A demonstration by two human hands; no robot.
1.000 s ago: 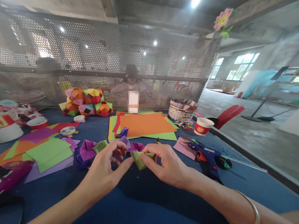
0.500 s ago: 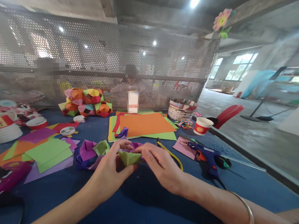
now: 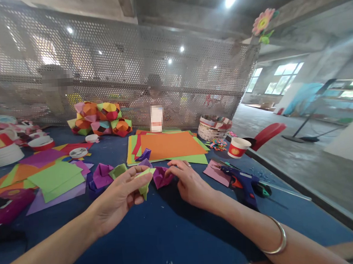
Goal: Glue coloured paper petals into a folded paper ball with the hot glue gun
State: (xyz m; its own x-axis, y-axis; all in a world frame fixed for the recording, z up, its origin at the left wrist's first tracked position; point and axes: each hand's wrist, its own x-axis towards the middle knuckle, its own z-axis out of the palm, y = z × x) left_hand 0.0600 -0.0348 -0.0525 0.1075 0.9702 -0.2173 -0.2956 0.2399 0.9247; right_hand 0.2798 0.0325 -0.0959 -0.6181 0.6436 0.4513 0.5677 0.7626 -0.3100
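My left hand [image 3: 119,197] pinches a light green folded paper piece [image 3: 145,183] between thumb and fingers over the middle of the table. Just right of it is a purple folded paper piece [image 3: 161,177], open like a small cup. My right hand [image 3: 194,186] has its curled fingertips on the purple piece's right edge. Whether the green and purple pieces are joined, I cannot tell. Behind my left hand lies a cluster of folded purple [image 3: 103,175] and green paper pieces, partly covered by the fingers. A dark violet folded piece [image 3: 145,154] rests on the paper stack.
Stacked coloured sheets [image 3: 173,145] lie ahead, with several paper balls [image 3: 99,118] behind left. Loose sheets [image 3: 56,177] spread to the left. A blue glue gun [image 3: 242,179], a paper cup [image 3: 239,148] and a woven basket [image 3: 213,127] stand right. A perforated screen [image 3: 166,61] closes the back.
My left hand has turned the green piece, and the purple piece now shows beside it. My right hand has moved slightly right, off the green piece. The yellow handle is now hidden.
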